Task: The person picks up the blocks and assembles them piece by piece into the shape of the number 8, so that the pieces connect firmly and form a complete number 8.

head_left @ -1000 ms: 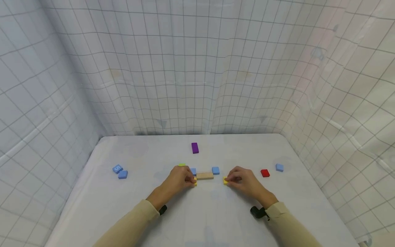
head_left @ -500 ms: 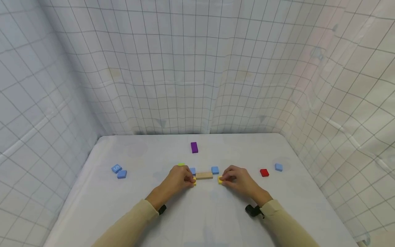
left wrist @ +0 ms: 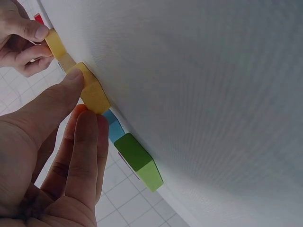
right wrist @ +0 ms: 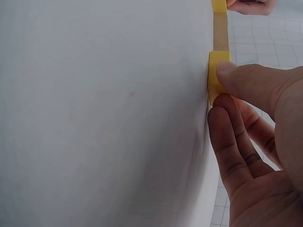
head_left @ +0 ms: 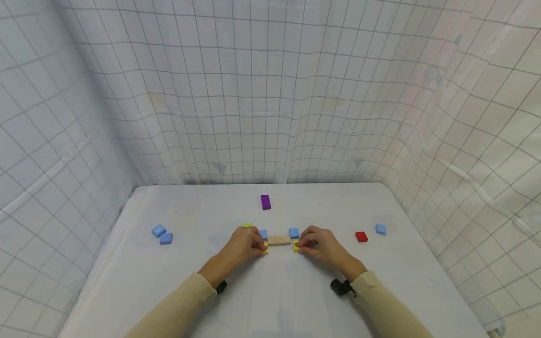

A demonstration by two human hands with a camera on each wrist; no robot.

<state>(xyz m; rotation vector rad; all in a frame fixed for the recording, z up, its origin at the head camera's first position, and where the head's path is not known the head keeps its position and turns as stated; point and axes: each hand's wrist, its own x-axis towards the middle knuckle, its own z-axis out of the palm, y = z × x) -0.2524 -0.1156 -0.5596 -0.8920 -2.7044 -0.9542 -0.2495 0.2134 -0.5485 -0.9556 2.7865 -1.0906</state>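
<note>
My left hand [head_left: 241, 246] pinches a yellow block [left wrist: 96, 97] between thumb and fingers, at the left end of a plain wooden block [head_left: 279, 241]. At the other end of the wood, a second yellow block [right wrist: 216, 89] is pinched by my right hand [head_left: 324, 247]. Whether either yellow block touches the wood is hard to tell. Just behind the wood's ends lie a left blue block [head_left: 263, 233] and a right blue block [head_left: 293, 233]. A green block [left wrist: 137, 156] sits behind the left hand, mostly hidden in the head view.
Farther back lies a purple block [head_left: 266, 202]. A red block [head_left: 361, 236] and a blue block [head_left: 381, 229] are off to the right. At the left are a blue block marked 5 [head_left: 158, 230] and another blue block [head_left: 166, 238]. Gridded white curtains surround the white table [head_left: 270, 300].
My right hand has slid its yellow block leftward, up to the right end of the wooden block. The left hand keeps its grip in nearly the same place.
</note>
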